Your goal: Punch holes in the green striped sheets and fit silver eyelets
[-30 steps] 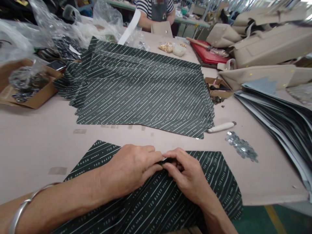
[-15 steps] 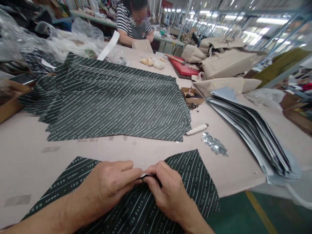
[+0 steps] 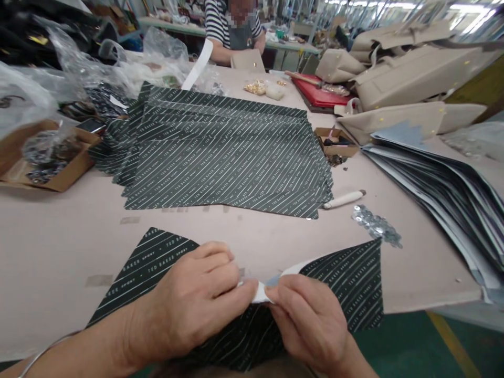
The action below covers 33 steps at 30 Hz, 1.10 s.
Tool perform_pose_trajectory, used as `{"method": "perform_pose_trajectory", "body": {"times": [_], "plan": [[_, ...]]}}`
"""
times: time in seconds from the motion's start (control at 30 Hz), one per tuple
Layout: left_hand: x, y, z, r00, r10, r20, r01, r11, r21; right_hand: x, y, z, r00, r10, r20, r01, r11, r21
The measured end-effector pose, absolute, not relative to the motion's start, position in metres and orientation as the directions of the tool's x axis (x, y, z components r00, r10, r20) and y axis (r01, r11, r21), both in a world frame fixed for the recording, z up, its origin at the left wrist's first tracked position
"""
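A dark green sheet with white diagonal stripes [image 3: 346, 278] lies at the table's near edge. Its far edge is folded up toward me, showing the white underside [image 3: 262, 291]. My left hand [image 3: 197, 304] and my right hand [image 3: 311, 320] both pinch that folded edge at the middle, fingertips almost touching. A silver bangle shows on my left wrist.
A fanned stack of the same striped sheets [image 3: 224, 157] lies further back. A white-handled tool [image 3: 344, 199] and a heap of small silver pieces [image 3: 376, 224] are to the right, beside a stack of grey sheets [image 3: 444, 184]. Cardboard box [image 3: 51, 157] at left. A person in stripes sits across the table.
The sheet's far edge has been lifted and folded toward me, exposing its white underside. Both hands stay pinched together on it. The camera view swung back left.
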<state>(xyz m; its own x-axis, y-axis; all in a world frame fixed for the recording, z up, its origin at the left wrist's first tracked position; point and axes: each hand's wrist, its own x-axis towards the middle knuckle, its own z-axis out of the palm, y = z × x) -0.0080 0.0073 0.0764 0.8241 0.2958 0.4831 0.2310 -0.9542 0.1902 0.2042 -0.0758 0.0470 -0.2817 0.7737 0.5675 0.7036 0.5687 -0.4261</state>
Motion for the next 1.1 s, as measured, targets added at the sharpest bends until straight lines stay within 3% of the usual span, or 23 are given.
{"method": "perform_pose_trajectory", "body": {"times": [0.47, 0.8, 1.0, 1.1], "plan": [[-0.007, -0.017, 0.079, 0.825, 0.252, 0.506, 0.175, -0.965, 0.196, 0.2, -0.1, 0.043, -0.238, 0.793, 0.561, 0.751, 0.516, -0.412], [-0.008, -0.022, 0.069, 0.84, 0.353, 0.412, 0.204, -0.909, 0.363, 0.202, -0.097, 0.046, -0.279, 0.794, 0.54, 0.738, 0.537, -0.409], [-0.008, -0.028, 0.066, 0.818, 0.333, 0.47, 0.182, -0.923, 0.338, 0.202, -0.102, 0.043, -0.274, 0.779, 0.564, 0.731, 0.55, -0.404], [-0.006, -0.026, 0.066, 0.765, 0.403, 0.502, 0.254, -0.906, 0.339, 0.203, -0.099, 0.044, -0.251, 0.793, 0.555, 0.737, 0.529, -0.422]]}}
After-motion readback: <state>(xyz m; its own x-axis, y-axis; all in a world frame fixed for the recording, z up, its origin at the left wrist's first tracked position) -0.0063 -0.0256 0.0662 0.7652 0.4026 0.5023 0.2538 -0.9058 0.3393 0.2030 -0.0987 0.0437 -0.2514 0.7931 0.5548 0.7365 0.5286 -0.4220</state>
